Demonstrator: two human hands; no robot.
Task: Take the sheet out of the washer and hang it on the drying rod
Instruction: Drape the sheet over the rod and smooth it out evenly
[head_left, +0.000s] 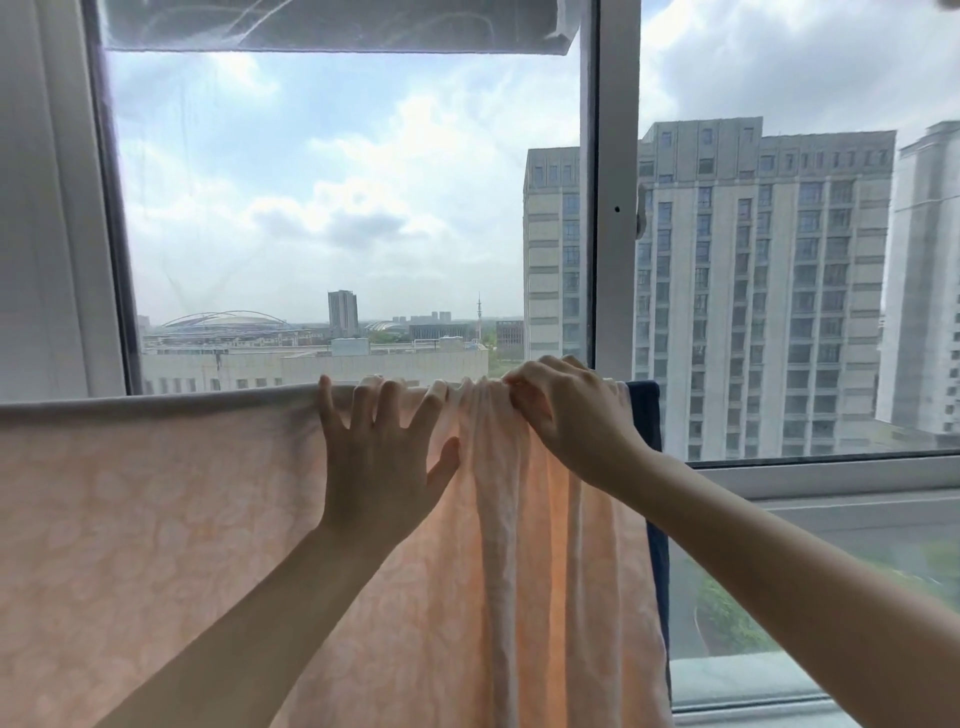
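Observation:
A pale peach patterned sheet (156, 519) hangs draped over a horizontal drying rod, which the fabric hides along the fold at about hip-height of the window. The left stretch lies flat; the right part is bunched into vertical folds (498, 545). My left hand (382, 457) rests flat on the sheet just below the fold, fingers spread, fingertips at the top edge. My right hand (566, 415) is curled over the top of the bunched folds, pinching the fabric at the fold line.
A dark blue cloth (649, 415) hangs right behind the sheet's right edge. A large window with a white vertical frame (615, 208) stands close behind the rod. A white wall or curtain (47, 208) is on the left. The window sill (831, 478) runs at right.

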